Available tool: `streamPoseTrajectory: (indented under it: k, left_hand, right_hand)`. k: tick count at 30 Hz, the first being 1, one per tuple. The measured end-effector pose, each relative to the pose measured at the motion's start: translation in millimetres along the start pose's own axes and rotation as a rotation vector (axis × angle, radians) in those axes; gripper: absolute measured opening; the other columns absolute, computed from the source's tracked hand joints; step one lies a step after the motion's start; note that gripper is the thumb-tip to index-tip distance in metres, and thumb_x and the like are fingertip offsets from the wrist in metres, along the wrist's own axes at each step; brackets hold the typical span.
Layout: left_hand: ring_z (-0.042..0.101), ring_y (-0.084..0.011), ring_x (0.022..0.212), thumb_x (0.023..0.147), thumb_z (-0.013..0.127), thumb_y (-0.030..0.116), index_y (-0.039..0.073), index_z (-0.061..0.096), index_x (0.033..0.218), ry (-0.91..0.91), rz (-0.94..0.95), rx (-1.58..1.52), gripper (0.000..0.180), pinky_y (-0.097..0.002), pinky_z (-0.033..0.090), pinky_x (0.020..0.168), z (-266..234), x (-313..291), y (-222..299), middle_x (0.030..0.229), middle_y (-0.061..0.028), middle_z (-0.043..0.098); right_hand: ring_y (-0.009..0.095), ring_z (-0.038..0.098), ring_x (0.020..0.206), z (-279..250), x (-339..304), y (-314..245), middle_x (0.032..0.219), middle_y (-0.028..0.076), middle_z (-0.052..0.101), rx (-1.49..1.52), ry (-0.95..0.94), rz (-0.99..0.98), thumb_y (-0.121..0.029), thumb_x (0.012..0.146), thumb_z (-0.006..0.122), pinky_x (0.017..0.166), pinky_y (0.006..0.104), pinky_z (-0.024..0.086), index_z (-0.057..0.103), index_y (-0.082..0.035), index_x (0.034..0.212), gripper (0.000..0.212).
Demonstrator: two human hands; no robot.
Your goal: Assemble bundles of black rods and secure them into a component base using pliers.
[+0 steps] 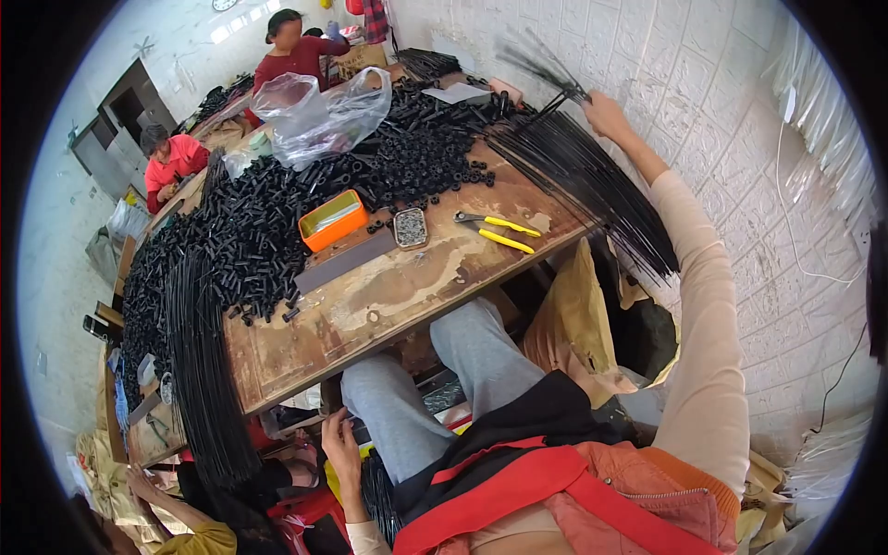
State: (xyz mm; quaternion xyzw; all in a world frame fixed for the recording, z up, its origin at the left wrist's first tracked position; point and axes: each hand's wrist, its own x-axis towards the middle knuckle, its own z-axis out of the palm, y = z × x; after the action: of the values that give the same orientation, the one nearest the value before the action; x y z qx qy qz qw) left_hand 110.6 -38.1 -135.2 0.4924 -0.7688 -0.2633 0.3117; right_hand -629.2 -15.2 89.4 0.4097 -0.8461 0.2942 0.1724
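Observation:
My right hand (603,113) is raised beyond the far right corner of the workbench, close to the white wall. Its fingers are closed round a small bunch of thin black rods (546,65), whose far ends are blurred. Below it, a thick bundle of long black rods (592,190) lies over the bench's right edge. My left hand (340,453) is low beside my left thigh, under the bench's front edge. Its fingers are loosely bent and apart, and I see nothing in them. Yellow-handled pliers (504,231) lie on the bench.
Short black tubes and rings (250,231) are heaped across the bench (370,319). An orange box (331,220), a small tray of metal bits (410,228) and a clear plastic bag (324,120) stand there. More rods (199,370) hang at left. Several people work nearby.

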Motion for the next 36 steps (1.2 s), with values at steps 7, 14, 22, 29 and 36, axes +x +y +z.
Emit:
streamPoseTrajectory:
  k: [7, 14, 22, 29, 36]
  left_hand:
    - [0.062, -0.0303, 0.096, 0.089, 0.054, -0.002, 0.000, 0.065, 0.108, 0.035, 0.050, -0.168, 0.021, -0.0332, 0.049, 0.083, -14.9, 3.6, 20.7, 0.103, -0.0162, 0.063]
    - [0.064, -0.0238, 0.096, 0.093, 0.053, -0.003, -0.001, 0.065, 0.109, -0.039, 0.362, -0.329, 0.020, -0.0293, 0.051, 0.082, -27.0, 54.6, 132.8, 0.106, -0.0136, 0.064]
    - [0.066, -0.0236, 0.089, 0.101, 0.045, 0.036, 0.000, 0.047, 0.134, -0.863, -0.051, -1.262, 0.048, -0.0329, 0.050, 0.087, -54.2, 77.9, 221.8, 0.107, -0.0158, 0.064]
    - [0.023, -0.0027, 0.045, 0.105, 0.039, 0.031, 0.008, 0.050, 0.105, -0.205, -0.113, -1.172, 0.026, -0.0198, 0.019, 0.039, -89.0, 47.6, 202.8, 0.063, 0.0067, 0.029]
    - [0.022, -0.0025, 0.045, 0.105, 0.038, 0.029, 0.006, 0.049, 0.108, -0.163, -0.104, -1.159, 0.026, -0.0195, 0.019, 0.040, -86.9, 50.2, 204.3, 0.063, 0.0064, 0.028]
  right_hand:
    - [0.005, 0.033, 0.041, -26.4, 5.8, -102.5, 0.058, -0.007, 0.039, 0.941, -0.428, 0.198, -0.028, 0.095, 0.058, 0.038, 0.0227, 0.027, 0.055, -0.007, 0.086, 0.023]
    - [0.002, 0.024, 0.041, -38.1, -71.2, -260.8, 0.055, -0.009, 0.028, 1.716, -0.965, 0.280, -0.038, 0.098, 0.053, 0.037, 0.0205, 0.019, 0.053, -0.009, 0.089, 0.031]
    - [0.003, 0.028, 0.048, -48.4, -218.2, -407.5, 0.063, -0.007, 0.037, 1.961, -1.211, 0.049, -0.043, 0.102, 0.041, 0.045, 0.0209, 0.024, 0.051, -0.008, 0.097, 0.037]
    - [0.022, 0.068, 0.081, -25.4, -236.6, -412.3, 0.092, 0.013, 0.067, 1.057, -1.441, -0.732, -0.036, 0.099, 0.049, 0.072, 0.0323, 0.052, 0.060, 0.002, 0.105, 0.041]
    - [0.020, 0.069, 0.083, -41.0, -180.7, -392.3, 0.095, 0.011, 0.069, 1.264, -1.007, -0.492, -0.048, 0.102, 0.036, 0.072, 0.0300, 0.055, 0.064, 0.000, 0.106, 0.057]
